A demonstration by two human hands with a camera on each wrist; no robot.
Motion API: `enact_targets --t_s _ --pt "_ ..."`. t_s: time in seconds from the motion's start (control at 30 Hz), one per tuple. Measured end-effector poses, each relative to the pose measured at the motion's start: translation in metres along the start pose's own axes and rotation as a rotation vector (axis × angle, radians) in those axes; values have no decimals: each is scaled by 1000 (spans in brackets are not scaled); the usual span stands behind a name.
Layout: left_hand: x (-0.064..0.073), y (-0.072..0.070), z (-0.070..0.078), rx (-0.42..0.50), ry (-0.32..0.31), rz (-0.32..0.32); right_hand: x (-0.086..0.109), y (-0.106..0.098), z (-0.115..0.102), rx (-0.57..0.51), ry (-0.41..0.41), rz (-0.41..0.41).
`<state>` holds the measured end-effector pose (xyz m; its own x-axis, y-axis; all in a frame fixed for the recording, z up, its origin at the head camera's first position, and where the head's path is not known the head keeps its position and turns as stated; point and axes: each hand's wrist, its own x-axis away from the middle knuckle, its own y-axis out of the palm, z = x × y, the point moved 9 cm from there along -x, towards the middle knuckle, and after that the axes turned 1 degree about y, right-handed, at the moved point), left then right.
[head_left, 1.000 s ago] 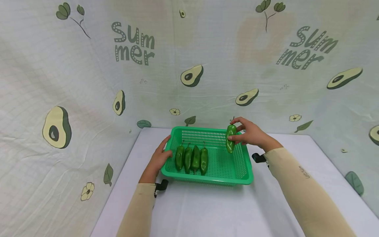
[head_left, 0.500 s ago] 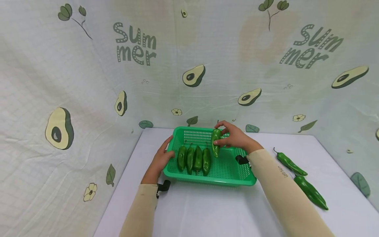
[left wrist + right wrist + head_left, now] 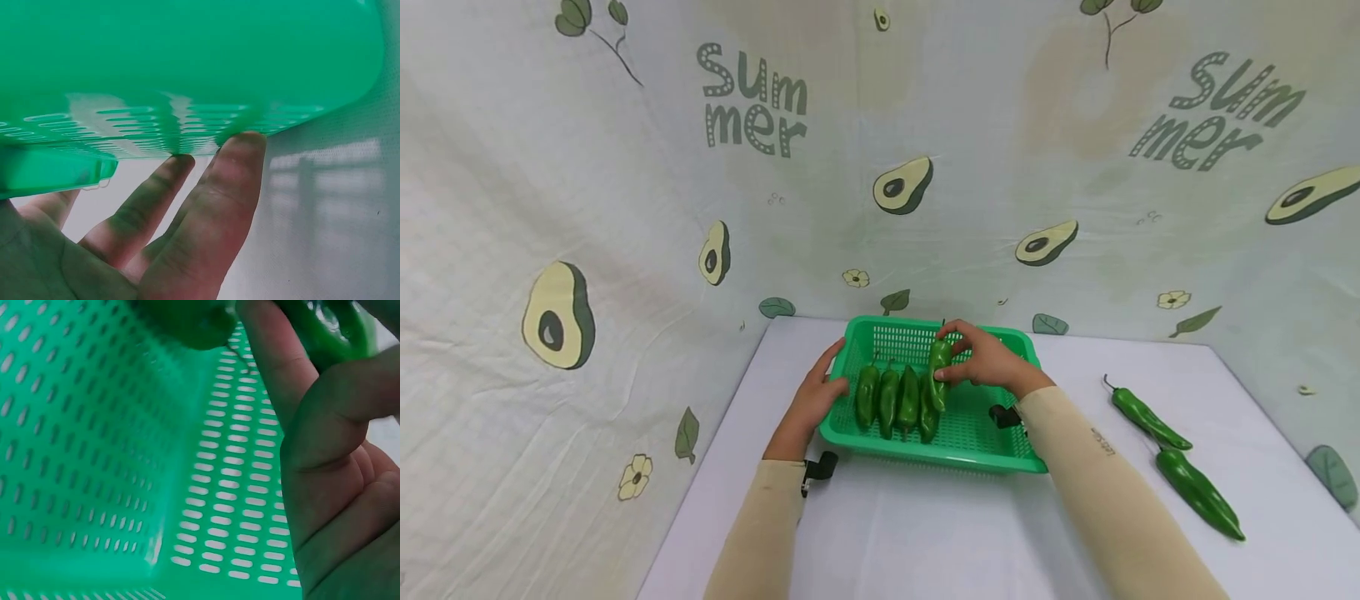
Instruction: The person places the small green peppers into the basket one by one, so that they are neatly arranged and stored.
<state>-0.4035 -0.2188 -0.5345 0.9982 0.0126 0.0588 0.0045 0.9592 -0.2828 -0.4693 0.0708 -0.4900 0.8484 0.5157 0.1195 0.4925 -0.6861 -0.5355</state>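
Observation:
My right hand (image 3: pixel 981 360) pinches a glossy green chili pepper (image 3: pixel 939 362) upright, stem up, over the green plastic basket (image 3: pixel 940 454). In the head view this pepper partly covers the rightmost of several green peppers (image 3: pixel 908 400) lined up side by side in the basket's left half. The right wrist view shows the held pepper (image 3: pixel 331 328) between finger and thumb, with another pepper (image 3: pixel 194 322) close by. My left hand (image 3: pixel 812 400) grips the basket's left rim, thumb over the edge. Its fingers (image 3: pixel 212 206) touch the outer slotted wall in the left wrist view.
Two more green peppers lie on the white table (image 3: pixel 925 533) to the right of the basket, an upper one (image 3: pixel 1150 418) and a lower one (image 3: pixel 1201 493). A printed avocado cloth (image 3: pixel 820 225) hangs behind and at the sides.
My right hand has carried the pepper leftward and down, from the basket's right side to the row's right end. The left hand has stayed on the rim. Two table peppers have come into view.

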Motion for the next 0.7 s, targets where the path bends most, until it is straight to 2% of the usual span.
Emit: enact_targets --t_s 0.33,0.7 --pt "-2 1 2 6 8 -18 -3 15 4 106 -18 -28" --pt "-5 1 -1 4 6 -18 -6 14 14 116 0 -21"
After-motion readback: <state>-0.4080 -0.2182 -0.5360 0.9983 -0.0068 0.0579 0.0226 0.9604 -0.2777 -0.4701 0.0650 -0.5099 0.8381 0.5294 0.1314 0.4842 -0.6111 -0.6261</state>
